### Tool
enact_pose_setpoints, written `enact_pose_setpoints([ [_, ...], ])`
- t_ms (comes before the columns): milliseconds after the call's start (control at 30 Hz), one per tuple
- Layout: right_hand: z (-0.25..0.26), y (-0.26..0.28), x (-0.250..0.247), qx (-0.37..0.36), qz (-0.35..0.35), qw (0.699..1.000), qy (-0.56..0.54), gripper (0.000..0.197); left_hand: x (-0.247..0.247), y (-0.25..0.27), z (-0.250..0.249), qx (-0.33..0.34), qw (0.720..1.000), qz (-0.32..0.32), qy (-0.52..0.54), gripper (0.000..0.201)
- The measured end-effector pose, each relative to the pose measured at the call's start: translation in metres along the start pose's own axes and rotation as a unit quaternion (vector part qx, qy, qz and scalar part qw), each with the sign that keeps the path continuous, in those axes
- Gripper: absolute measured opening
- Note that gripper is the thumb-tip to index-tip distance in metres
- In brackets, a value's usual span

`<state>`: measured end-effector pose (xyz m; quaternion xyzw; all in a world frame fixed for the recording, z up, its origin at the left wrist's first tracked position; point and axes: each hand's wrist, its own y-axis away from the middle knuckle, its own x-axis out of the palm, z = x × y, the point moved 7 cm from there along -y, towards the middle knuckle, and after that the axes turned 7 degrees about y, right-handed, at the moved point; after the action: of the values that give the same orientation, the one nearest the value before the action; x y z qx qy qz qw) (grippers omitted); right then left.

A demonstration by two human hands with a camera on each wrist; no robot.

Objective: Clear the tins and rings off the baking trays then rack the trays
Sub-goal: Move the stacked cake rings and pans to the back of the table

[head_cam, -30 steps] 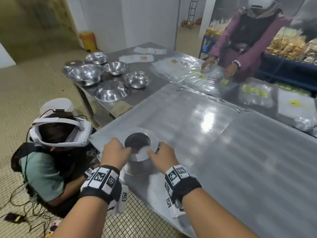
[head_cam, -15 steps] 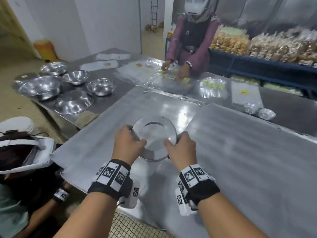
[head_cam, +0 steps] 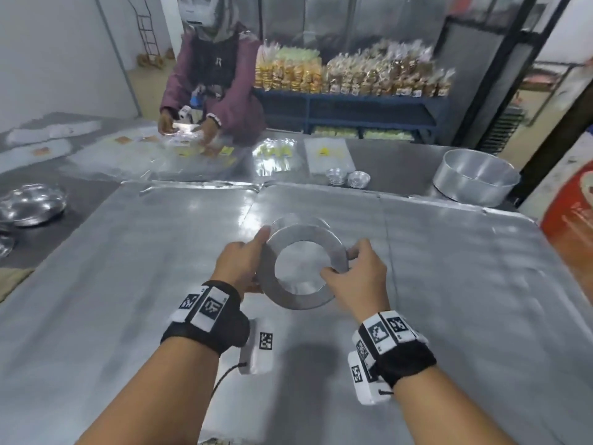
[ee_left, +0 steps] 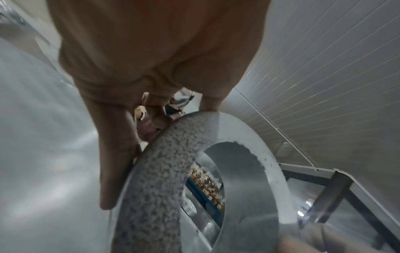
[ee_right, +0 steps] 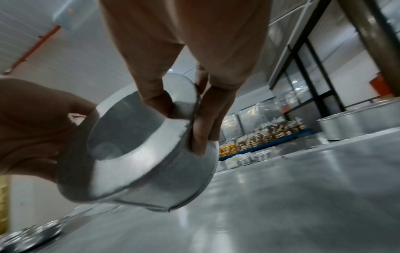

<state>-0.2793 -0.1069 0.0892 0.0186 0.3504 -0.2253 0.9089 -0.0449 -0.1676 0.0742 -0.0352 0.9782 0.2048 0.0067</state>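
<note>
I hold a round metal ring tin [head_cam: 301,295] with a wide flat rim and a round hole, tilted, in the air above the baking trays. My left hand [head_cam: 245,260] grips its left edge, thumb on the rim and fingers [ee_left: 114,154] down the rough side of the ring tin [ee_left: 155,188]. My right hand [head_cam: 356,273] grips the right edge, thumb inside the hole and fingers [ee_right: 203,123] on the outer wall of the ring tin [ee_right: 151,164]. Two large flat trays lie side by side beneath: the left tray [head_cam: 128,268] and the right tray [head_cam: 475,277].
A big round tin [head_cam: 475,179] stands past the right tray's far corner. Two stacks of small fluted tins [head_cam: 348,178] sit behind the trays. Steel bowls [head_cam: 32,203] lie at the left. A person in purple [head_cam: 211,91] works at the table's far side.
The ring tin has come up off the left tray's near corner and moved right and away from me, tilting its hole toward me. My view has swung right. Both hands kept their grip.
</note>
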Motion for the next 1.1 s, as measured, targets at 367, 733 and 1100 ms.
enact_pose_setpoints([
  [367, -0.107, 0.022, -0.085, 0.032, 0.036, 0.994, -0.103, 0.058, 0.137, 0.039, 0.029, -0.018, 0.956, 0.292, 0.018, 0.055],
  [733, -0.190, 0.057, -0.142, 0.150, -0.082, 0.962, -0.214, 0.064, 0.225, 0.082, 0.055, -0.020, 0.930, 0.355, 0.089, 0.035],
  [1100, -0.236, 0.083, -0.184, 0.174, -0.140, 0.957, -0.188, 0.041, 0.277, 0.107, 0.100, 0.005, 0.947, 0.319, 0.032, 0.040],
])
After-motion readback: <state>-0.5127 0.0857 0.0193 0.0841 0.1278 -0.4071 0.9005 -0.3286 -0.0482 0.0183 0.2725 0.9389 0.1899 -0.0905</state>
